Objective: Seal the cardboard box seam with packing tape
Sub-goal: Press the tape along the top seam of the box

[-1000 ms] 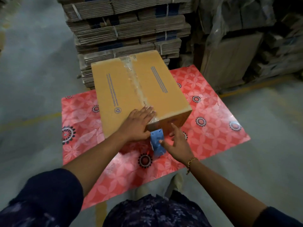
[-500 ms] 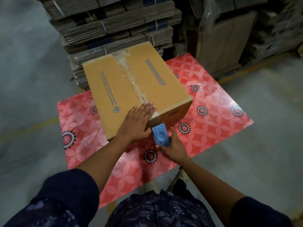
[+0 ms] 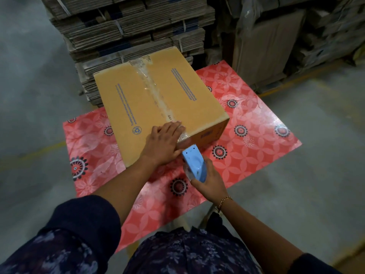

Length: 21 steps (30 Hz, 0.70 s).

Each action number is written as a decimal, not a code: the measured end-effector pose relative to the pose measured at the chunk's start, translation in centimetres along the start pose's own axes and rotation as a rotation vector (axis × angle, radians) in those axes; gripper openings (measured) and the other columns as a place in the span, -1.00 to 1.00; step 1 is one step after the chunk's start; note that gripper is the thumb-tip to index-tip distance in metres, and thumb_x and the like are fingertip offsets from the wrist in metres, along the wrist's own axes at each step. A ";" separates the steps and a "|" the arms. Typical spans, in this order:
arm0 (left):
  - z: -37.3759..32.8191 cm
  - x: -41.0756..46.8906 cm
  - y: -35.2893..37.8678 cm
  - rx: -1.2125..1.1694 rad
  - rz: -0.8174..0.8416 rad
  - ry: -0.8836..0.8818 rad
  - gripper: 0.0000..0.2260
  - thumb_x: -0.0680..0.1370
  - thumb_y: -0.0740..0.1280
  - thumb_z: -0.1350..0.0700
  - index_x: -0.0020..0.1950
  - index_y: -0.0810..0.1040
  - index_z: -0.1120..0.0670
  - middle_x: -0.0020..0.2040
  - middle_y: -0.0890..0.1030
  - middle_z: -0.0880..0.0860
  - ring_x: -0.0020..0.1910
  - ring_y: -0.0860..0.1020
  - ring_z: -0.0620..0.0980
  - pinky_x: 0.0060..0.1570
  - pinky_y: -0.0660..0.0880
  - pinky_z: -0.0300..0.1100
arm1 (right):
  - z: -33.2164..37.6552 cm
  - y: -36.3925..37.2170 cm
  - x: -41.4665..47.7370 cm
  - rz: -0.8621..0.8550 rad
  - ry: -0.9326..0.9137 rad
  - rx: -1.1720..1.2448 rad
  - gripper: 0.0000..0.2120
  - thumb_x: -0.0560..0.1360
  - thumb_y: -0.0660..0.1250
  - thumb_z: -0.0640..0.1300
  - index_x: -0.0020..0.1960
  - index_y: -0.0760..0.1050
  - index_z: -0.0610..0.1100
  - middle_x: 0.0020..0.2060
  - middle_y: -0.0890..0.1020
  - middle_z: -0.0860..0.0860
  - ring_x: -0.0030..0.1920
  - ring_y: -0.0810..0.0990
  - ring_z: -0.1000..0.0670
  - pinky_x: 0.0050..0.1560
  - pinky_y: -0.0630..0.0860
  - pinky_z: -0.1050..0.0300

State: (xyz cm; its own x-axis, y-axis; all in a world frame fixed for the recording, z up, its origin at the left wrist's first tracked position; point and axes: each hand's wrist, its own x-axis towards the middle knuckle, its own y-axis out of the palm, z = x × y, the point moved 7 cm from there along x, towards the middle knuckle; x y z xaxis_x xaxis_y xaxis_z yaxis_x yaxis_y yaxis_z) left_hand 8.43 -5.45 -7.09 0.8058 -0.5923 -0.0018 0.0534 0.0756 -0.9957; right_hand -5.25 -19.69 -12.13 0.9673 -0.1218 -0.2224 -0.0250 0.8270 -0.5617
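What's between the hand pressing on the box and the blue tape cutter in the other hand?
In the head view, only a short strip of clear tape running down the box's near edge separates the left hand from the blue tape cutter.

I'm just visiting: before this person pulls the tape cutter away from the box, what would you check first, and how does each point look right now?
1. Tape runs along the whole top seam: ok.
2. Left hand presses the tape end flat at the cardboard box near edge: ok.
3. Right hand grips the blue tape dispenser firmly: ok.
4. Tape folded down onto the front face and stuck: cannot tell, the hand hides much of it.
5. Tape already cut free from the serrated blade: cannot tell.
6. Box sits squarely on the red floral table: ok.
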 end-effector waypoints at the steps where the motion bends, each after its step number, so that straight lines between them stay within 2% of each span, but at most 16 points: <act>1: 0.0 0.0 0.0 0.008 -0.015 -0.001 -0.30 0.45 0.32 -0.21 0.54 0.28 -0.01 0.60 0.30 0.01 0.48 0.34 0.06 0.18 0.30 0.08 | 0.3 -0.1 0.1 0.003 -0.004 -0.010 -0.28 0.41 0.45 0.08 0.46 0.21 0.05 0.15 0.50 0.13 0.00 0.56 -0.01 -0.10 0.55 0.03; 3: -0.1 0.0 0.0 0.012 -0.050 0.003 -0.34 0.47 0.30 -0.20 0.53 0.31 -0.01 0.58 0.33 0.01 0.46 0.35 0.06 0.16 0.32 0.08 | 0.7 -0.2 0.4 -0.009 -0.005 -0.038 -0.32 0.37 0.46 0.15 0.38 0.21 0.10 0.01 0.58 0.10 -0.15 0.62 -0.05 -0.22 0.58 -0.01; 5: -0.1 -0.1 -0.1 0.006 -0.098 0.010 -0.40 0.53 0.26 -0.24 0.50 0.34 0.00 0.55 0.37 0.01 0.43 0.38 0.06 0.14 0.35 0.07 | 1.1 -0.2 0.5 -0.037 0.002 -0.071 -0.33 0.36 0.45 0.18 0.34 0.22 0.08 -0.13 0.59 0.09 -0.26 0.61 -0.07 -0.32 0.53 0.06; 10: 0.0 0.0 0.3 -0.013 -0.106 0.013 -0.39 0.57 0.15 -0.32 0.50 0.35 0.00 0.54 0.38 0.01 0.43 0.40 0.06 0.14 0.36 0.06 | 1.6 -0.8 -0.4 -0.101 -0.003 -0.116 -0.24 0.35 0.38 0.18 0.47 0.16 0.12 0.04 0.62 0.04 -0.17 0.63 -0.09 -0.22 0.60 -0.04; 12: 0.0 0.0 0.3 -0.022 -0.105 0.011 -0.41 0.59 0.14 -0.33 0.50 0.35 0.00 0.54 0.38 0.01 0.43 0.40 0.05 0.14 0.33 0.05 | 1.8 -1.6 -0.8 -0.125 -0.021 -0.121 -0.28 0.35 0.39 0.20 0.43 0.21 0.12 0.00 0.64 0.05 -0.22 0.62 -0.06 -0.28 0.58 0.01; 15: 0.0 0.0 0.0 -0.039 -0.125 0.002 -0.44 0.61 0.14 -0.32 0.48 0.38 0.00 0.52 0.41 0.00 0.42 0.41 0.04 0.13 0.31 0.04 | 2.8 -2.6 -0.8 -0.156 -0.049 -0.187 -0.32 0.35 0.38 0.28 0.38 0.26 0.10 -0.12 0.62 0.09 -0.28 0.58 -0.05 -0.35 0.44 0.14; 21: 0.0 0.2 0.2 -0.054 -0.116 -0.014 -0.46 0.61 0.16 -0.29 0.48 0.39 -0.01 0.53 0.41 0.00 0.42 0.41 0.05 0.15 0.33 0.06 | 3.3 -2.9 -1.1 -0.145 -0.006 -0.192 -0.40 0.34 0.42 0.18 0.29 0.25 0.16 -0.27 0.58 0.12 -0.40 0.55 -0.02 -0.45 0.43 0.15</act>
State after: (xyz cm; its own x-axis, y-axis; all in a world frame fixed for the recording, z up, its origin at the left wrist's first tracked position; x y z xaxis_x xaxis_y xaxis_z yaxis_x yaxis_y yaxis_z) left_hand 8.58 -5.53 -7.30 0.8044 -0.5829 0.1148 0.1153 -0.0364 -0.9927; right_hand -5.41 -20.17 -7.59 0.9657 -0.2280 -0.1239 0.0673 0.6811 -0.7291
